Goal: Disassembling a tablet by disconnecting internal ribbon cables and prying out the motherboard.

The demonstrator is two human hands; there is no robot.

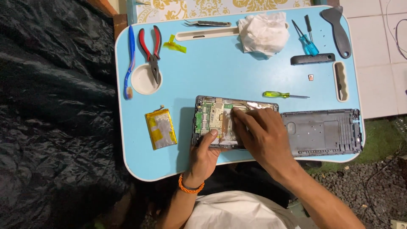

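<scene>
The opened tablet [212, 121], back cover off and circuit boards exposed, lay near the front-centre of the light blue lap table [220, 76]. The left hand [203, 154], w/ an orange bracelet at the wrist, gripped the tablet's near edge, thumb pressed on the board area and fingers curled under the frame, i.e. clamped on the tablet. The right hand [263, 135] rested flat over the tablet's right half, fingertips [237, 118] touching the internals; fingers were close together, but whether they pinched any part could not be told. The detached grey back cover [324, 132] lay just beside the tablet, to its right. A silver-and-yellow battery pack [161, 128] lay apart on the left. Further back: red-handled pliers [152, 53] across a round recess, a blue toothbrush [130, 59] at the left edge, tweezers [207, 23], a crumpled white tissue [263, 33], two small blue-handled screwdrivers [306, 38], a grey pry tool [338, 29], and a yellow-green screwdriver [282, 95] just behind the tablet. Black quilted fabric [55, 114] lay left of the table.
</scene>
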